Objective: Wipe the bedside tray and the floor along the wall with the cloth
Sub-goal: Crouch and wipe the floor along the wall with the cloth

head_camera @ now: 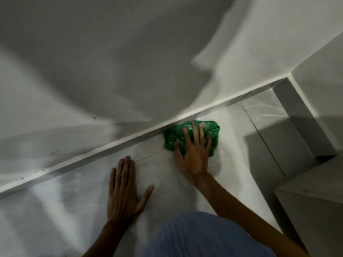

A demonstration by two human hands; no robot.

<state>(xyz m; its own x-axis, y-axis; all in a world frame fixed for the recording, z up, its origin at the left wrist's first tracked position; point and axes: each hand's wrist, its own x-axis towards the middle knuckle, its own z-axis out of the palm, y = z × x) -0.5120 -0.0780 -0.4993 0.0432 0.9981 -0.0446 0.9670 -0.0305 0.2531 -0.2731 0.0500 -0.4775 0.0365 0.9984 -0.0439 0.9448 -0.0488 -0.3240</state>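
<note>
A crumpled green cloth (211,129) lies on the pale tiled floor (78,197), pressed right against the white skirting board (104,148) at the foot of the wall (111,62). My right hand (194,154) lies flat on top of the cloth with its fingers spread, covering its near half. To the left, my left hand (126,190) rests palm down on the bare floor, fingers together and thumb out, holding nothing. The bedside tray is not visible.
At the right stands a white piece of furniture (313,206) with a leg or panel (300,115) that meets the wall corner. My knee in light blue fabric (202,236) fills the bottom middle. Shadows cross the wall and floor.
</note>
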